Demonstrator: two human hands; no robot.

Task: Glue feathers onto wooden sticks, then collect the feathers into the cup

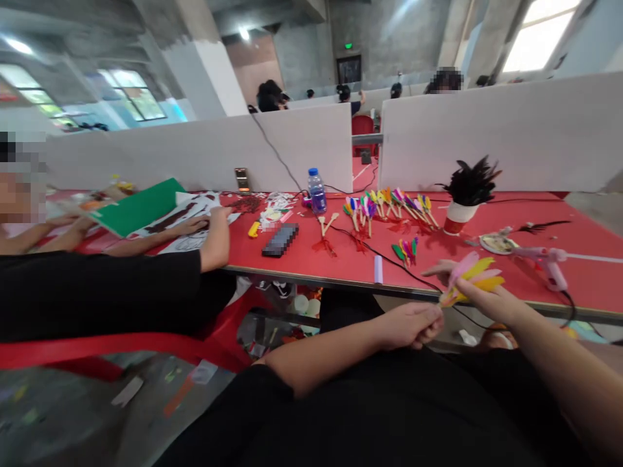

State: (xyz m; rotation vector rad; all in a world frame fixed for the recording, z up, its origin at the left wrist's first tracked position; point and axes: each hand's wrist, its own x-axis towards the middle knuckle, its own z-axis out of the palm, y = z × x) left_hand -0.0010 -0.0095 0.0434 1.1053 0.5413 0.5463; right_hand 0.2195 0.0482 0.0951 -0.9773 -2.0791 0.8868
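Observation:
My left hand (417, 324) is closed with fingers wrapped around the lower end of a bundle of yellow and pink feathers (487, 280), low in front of the table edge. My right hand (491, 303) is around the feathers, thumb on the near side and fingers behind, partly hidden by them. Just beyond my hands, a small group of green, red and purple feathers (406, 251) lies on the red table (341, 263). A pink glue gun (548, 259) lies to the right, beside a round dish (497, 244) with bits in it.
Black feathers (470, 181) stand in a paper cup (457, 217). Several finished feather sticks (363, 211) lie farther back, near a blue-capped bottle (317, 193). A phone (281, 240) and a lilac strip (378, 269) lie nearer. Cables cross the table. A co-worker's arm (214, 240) rests at left.

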